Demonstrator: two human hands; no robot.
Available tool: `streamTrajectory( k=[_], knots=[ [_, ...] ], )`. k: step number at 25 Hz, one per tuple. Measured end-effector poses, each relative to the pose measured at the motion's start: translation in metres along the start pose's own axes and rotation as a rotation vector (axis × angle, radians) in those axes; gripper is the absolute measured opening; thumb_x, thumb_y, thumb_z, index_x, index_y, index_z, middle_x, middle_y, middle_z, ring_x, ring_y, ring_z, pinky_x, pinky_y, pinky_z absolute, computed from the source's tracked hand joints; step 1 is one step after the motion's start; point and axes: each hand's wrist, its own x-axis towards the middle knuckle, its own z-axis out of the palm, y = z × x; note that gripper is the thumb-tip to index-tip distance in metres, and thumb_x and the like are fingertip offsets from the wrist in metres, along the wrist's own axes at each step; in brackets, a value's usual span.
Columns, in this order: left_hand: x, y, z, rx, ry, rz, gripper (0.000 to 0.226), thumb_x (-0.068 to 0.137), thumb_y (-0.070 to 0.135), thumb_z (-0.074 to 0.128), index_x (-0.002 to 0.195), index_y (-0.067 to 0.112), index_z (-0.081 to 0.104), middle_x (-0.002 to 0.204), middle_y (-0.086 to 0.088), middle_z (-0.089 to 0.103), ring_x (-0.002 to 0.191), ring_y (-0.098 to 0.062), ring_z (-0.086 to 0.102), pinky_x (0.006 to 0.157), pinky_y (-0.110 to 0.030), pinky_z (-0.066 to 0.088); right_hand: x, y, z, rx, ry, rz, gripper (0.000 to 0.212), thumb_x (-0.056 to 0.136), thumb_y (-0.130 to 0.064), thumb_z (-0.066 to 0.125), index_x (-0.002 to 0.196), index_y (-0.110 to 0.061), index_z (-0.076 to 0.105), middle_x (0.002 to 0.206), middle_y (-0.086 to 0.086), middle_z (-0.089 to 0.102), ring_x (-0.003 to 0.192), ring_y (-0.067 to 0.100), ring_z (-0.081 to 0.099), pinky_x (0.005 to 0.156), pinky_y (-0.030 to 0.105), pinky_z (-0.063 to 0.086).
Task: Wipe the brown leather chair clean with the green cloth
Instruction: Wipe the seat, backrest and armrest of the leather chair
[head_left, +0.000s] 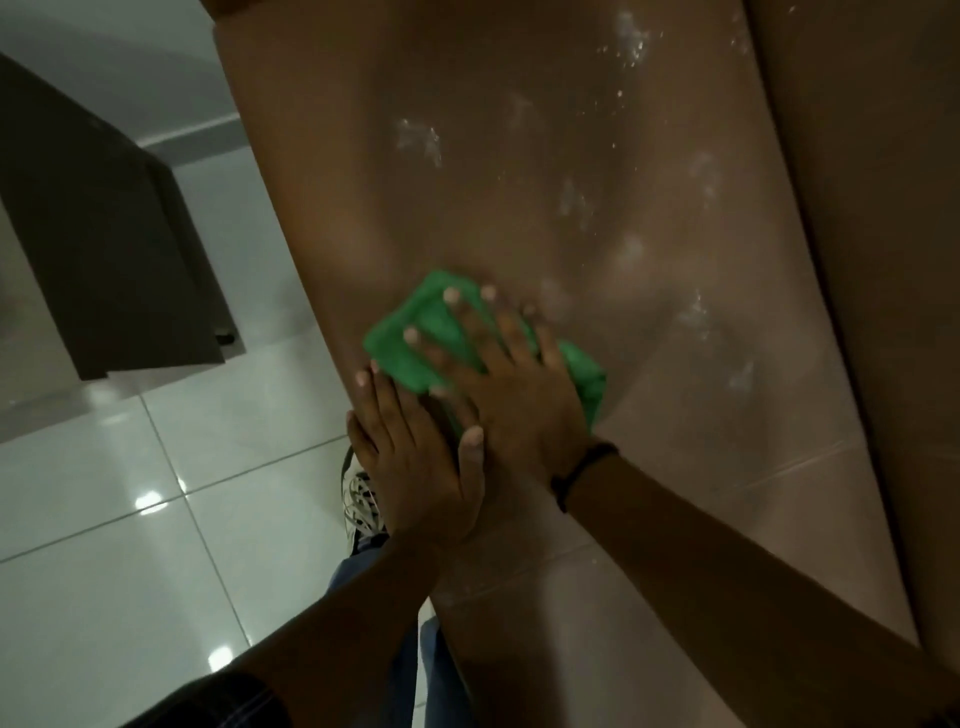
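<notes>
The brown leather chair fills the middle and right of the view, its surface dotted with white smudges and specks. A folded green cloth lies on the leather near the chair's left edge. My right hand, with a black band at the wrist, presses flat on the cloth with fingers spread. My left hand lies flat on the chair's left edge just below the cloth. Its fingertips touch the cloth's lower corner and its thumb rests against my right wrist.
Glossy white floor tiles spread to the left of the chair. A dark cabinet stands on them at the upper left. My shoe and blue trouser leg show beside the chair's edge under my left hand.
</notes>
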Motion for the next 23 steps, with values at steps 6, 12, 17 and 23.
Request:
streamTrajectory(
  k=[6, 12, 17, 23],
  knots=[
    [0.005, 0.010, -0.014, 0.058, -0.110, -0.016, 0.096, 0.111, 0.072, 0.027, 0.179, 0.005, 0.016, 0.187, -0.026, 0.012, 0.174, -0.048, 0.007, 0.133, -0.079, 0.019, -0.075, 0.007, -0.016, 0.030, -0.022, 0.367, 0.061, 0.115, -0.057, 0.027, 0.173, -0.040, 0.021, 0.183, 0.008, 0.015, 0.164, 0.040, 0.025, 0.124, 0.064, 0.034],
    [0.010, 0.011, -0.010, 0.160, -0.137, 0.044, 0.088, 0.109, 0.065, 0.037, 0.183, 0.023, 0.012, 0.189, -0.023, 0.003, 0.173, -0.053, 0.000, 0.134, -0.080, 0.012, -0.013, 0.039, -0.010, 0.020, 0.062, 0.528, 0.063, 0.115, -0.056, 0.027, 0.174, -0.036, 0.020, 0.182, 0.013, 0.014, 0.165, 0.043, 0.019, 0.125, 0.063, 0.026],
    [0.028, 0.017, -0.018, 0.189, -0.208, 0.080, 0.089, 0.108, 0.069, 0.036, 0.182, 0.030, 0.006, 0.190, -0.020, 0.003, 0.171, -0.059, -0.001, 0.125, -0.091, 0.016, -0.094, 0.052, -0.017, 0.006, -0.029, 0.367, 0.063, 0.114, -0.057, 0.032, 0.173, -0.039, 0.019, 0.183, 0.009, 0.012, 0.165, 0.041, 0.022, 0.124, 0.063, 0.033],
    [0.062, 0.023, -0.001, 0.291, -0.136, 0.138, 0.084, 0.110, 0.075, 0.028, 0.182, 0.040, 0.003, 0.190, -0.016, 0.003, 0.171, -0.059, 0.005, 0.118, -0.097, 0.016, -0.027, 0.045, -0.014, 0.036, 0.046, 0.571, 0.063, 0.115, -0.057, 0.025, 0.174, -0.034, 0.022, 0.181, 0.016, 0.015, 0.163, 0.047, 0.022, 0.124, 0.064, 0.025]
  ],
)
